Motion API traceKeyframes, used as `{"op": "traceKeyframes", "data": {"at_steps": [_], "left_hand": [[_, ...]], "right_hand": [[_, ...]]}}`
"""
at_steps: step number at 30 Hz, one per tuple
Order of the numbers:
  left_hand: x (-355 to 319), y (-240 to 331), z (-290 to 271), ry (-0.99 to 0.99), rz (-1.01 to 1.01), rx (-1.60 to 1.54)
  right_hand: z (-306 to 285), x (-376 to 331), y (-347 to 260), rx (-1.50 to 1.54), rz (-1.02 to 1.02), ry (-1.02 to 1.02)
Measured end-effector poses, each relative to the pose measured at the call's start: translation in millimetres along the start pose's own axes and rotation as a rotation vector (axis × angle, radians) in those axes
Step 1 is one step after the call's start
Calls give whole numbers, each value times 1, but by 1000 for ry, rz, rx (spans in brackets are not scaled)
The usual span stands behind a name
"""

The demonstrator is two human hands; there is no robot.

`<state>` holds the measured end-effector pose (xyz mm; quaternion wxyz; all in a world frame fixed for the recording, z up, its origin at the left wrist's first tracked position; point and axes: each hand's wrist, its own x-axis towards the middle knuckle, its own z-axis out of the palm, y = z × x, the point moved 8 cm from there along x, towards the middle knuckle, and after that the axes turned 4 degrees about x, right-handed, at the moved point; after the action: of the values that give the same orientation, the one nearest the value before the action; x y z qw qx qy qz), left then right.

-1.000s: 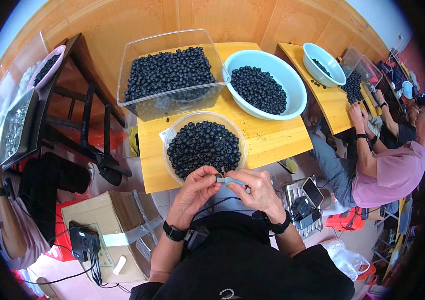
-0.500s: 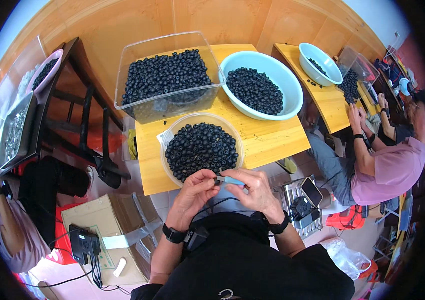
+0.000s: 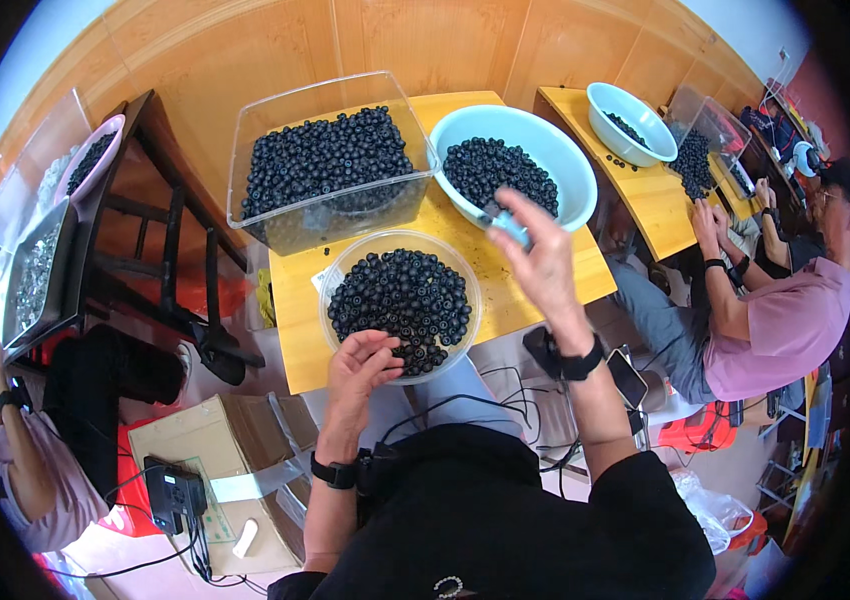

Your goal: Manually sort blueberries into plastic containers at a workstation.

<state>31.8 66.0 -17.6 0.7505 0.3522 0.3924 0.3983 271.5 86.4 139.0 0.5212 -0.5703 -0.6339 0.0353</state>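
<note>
Over the light blue basin's near edge, my right hand (image 3: 545, 265) is closed around a small light-blue-handled tool (image 3: 511, 232), blurred by motion. A dark spot shows at the tool's end, too smeared to identify. My left hand (image 3: 360, 370) is at the near rim of a round clear tub (image 3: 475, 285), fingers bent together over the small round black pieces (image 3: 400, 295). Whether it pinches one is hidden. More black pieces fill the light blue basin (image 3: 573, 180) and a large clear rectangular bin (image 3: 305, 235) behind the tub.
The containers stand on a yellow wooden table (image 3: 545, 285). A cardboard box (image 3: 185, 430) with a black device (image 3: 175, 490) and cables stands at lower left. At right, a person in a pink shirt (image 3: 775, 325) works by another basin (image 3: 635, 145); another person's arm (image 3: 20, 440) shows at left.
My hands have moved apart. The right hand has carried the tool up and right to the blue basin, while the left has shifted slightly left and down onto the tub's near rim.
</note>
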Motion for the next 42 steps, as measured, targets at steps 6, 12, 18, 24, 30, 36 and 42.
{"op": "traceKeyframes", "data": {"at_steps": [6, 12, 18, 24, 30, 36, 42], "left_hand": [[3, 1, -11, 72, 152, 288], [17, 3, 50, -134, 397, 1106], [25, -5, 60, -157, 405, 1206], [29, -7, 47, -63, 223, 889], [22, 2, 32, -127, 61, 64], [17, -4, 33, -230, -23, -310], [13, -9, 42, -316, -20, -434]], "right_hand": [[9, -37, 24, -40, 106, -82], [36, -124, 64, 14, 523, -141], [62, -152, 73, 453, 767, -139], [61, -147, 67, 318, 708, -110], [38, -133, 55, 191, 705, -101], [25, -104, 2, 234, 354, -201], [45, -102, -36, 155, 136, -362]]}}
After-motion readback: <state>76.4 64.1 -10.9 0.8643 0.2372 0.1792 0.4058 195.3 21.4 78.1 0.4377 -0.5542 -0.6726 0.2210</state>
